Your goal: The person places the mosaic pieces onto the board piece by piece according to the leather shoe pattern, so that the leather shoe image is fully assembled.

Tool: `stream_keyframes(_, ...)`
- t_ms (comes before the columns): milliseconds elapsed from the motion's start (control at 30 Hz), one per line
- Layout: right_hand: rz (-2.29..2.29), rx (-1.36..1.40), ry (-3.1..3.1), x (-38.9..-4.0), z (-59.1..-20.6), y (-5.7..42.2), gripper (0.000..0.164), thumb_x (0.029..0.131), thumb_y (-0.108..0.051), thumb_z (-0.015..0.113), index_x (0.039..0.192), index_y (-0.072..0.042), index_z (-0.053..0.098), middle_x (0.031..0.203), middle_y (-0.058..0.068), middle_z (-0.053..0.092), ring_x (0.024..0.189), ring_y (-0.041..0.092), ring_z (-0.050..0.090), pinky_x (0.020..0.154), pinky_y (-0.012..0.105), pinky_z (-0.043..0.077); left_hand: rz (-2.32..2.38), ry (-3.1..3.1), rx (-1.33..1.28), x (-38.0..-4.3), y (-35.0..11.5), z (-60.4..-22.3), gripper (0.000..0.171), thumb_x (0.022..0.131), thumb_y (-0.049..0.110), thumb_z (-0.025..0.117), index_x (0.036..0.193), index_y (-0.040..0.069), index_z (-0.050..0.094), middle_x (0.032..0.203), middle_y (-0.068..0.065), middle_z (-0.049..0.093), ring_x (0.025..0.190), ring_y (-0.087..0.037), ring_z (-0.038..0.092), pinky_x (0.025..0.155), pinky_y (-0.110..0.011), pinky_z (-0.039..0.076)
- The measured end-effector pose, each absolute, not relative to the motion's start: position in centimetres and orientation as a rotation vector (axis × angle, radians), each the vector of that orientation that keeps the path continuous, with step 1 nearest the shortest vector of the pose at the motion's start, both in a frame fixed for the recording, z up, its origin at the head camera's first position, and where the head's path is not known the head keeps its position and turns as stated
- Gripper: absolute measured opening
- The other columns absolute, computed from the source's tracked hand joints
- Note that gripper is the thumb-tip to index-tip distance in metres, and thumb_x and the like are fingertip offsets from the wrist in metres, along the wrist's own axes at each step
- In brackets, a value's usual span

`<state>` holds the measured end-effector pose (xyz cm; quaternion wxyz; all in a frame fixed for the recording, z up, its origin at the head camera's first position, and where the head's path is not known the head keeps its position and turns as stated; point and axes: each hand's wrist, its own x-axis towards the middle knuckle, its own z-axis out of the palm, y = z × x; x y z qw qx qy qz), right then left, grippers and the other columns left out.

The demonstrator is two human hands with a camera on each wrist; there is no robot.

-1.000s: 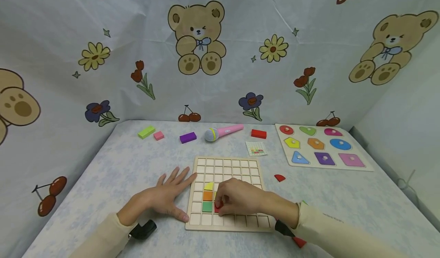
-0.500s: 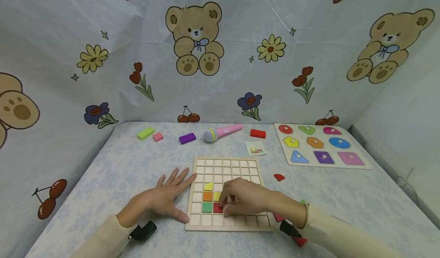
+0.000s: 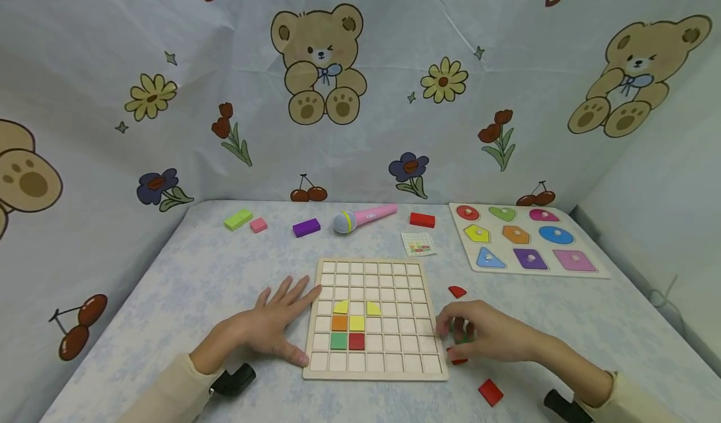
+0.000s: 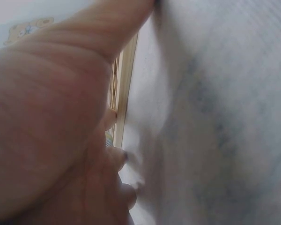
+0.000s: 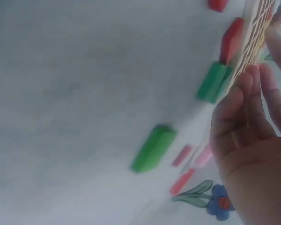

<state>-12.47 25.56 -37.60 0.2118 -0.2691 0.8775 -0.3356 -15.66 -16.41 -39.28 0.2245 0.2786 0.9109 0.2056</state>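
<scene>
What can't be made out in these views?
Head: the pattern on the small card, too small.
Head: full outline of the red piece partly covered by the right hand.
Left wrist: most of the grid board, behind the left hand.
Right wrist: the topmost red block, cut off by the upper edge.

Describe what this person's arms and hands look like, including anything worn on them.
The left hand and right hand are bare, no gloves or rings visible. The left sleeve and right sleeve are cream, with a black device beside each.
</scene>
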Motion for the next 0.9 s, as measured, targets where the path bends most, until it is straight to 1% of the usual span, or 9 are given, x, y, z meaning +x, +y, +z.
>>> stream_keyframes(133,-0.962,-0.682,2.405,-12.0,-38.0,27.2,0.029,0.084,-0.029,0.083,0.107,-0.022,0.066,0.095,0.001,0.062,0.087,0.018,0.058,0.071,0.025,0.049,0.571,2.510,0.771,-15.7,-16.4,-39.4,0.123,0.073,0.061,0.082,0.163,0.018,0.011,0.169,-0.016,-0.003,0.153,-0.045,-0.010,0.112,-0.075,-0.003)
stream_keyframes(267,-0.937,-0.696,2.397,-11.7,-38.3,27.8,0.028,0.084,-0.030,0.082,0.108,-0.025,0.068,0.099,0.000,0.060,0.089,0.016,0.056,0.071,0.024,0.048,0.586,2.503,0.777,-15.7,-16.5,-39.4,0.122,0.073,0.059,0.082,0.163,0.017,0.010,0.169,-0.016,-0.004,0.153,-0.046,-0.011,0.112,-0.074,-0.003)
stream_keyframes(400,-0.871,-0.723,2.428,-11.9,-38.6,27.5,0.025,0.085,-0.031,0.082,0.106,-0.029,0.069,0.102,-0.004,0.058,0.088,0.012,0.055,0.072,0.023,0.048,0.587,2.503,0.774,-15.7,-16.5,-39.5,0.123,0.073,0.060,0.082,0.163,0.017,0.010,0.169,-0.016,-0.003,0.153,-0.045,-0.011,0.112,-0.074,-0.003)
stream_keyframes(600,-0.792,-0.708,2.460,-12.0,-38.6,27.3,0.020,0.085,-0.031,0.081,0.101,-0.031,0.069,0.100,-0.008,0.057,0.086,0.009,0.055,0.071,0.022,0.049,0.567,2.507,0.764,-15.8,-16.3,-39.5,0.123,0.073,0.060,0.082,0.163,0.017,0.011,0.169,-0.015,-0.004,0.153,-0.045,-0.010,0.112,-0.074,-0.003)
stream_keyframes(767,-0.770,-0.785,2.514,-12.2,-38.1,27.4,0.019,0.087,-0.034,0.078,0.103,-0.030,0.068,0.095,-0.012,0.060,0.082,0.007,0.057,0.067,0.022,0.048,0.561,2.500,0.755,-15.8,-16.2,-39.4,0.123,0.073,0.060,0.082,0.163,0.018,0.010,0.169,-0.014,-0.004,0.153,-0.044,-0.011,0.113,-0.074,-0.004)
stream_keyframes(900,-0.780,-0.863,2.566,-12.6,-37.7,25.9,0.020,0.089,-0.034,0.077,0.105,-0.027,0.069,0.094,-0.015,0.064,0.079,0.007,0.057,0.066,0.023,0.050,0.566,2.499,0.753,-15.8,-16.3,-39.5,0.123,0.073,0.059,0.082,0.163,0.018,0.010,0.169,-0.014,-0.004,0.153,-0.044,-0.012,0.113,-0.074,-0.004)
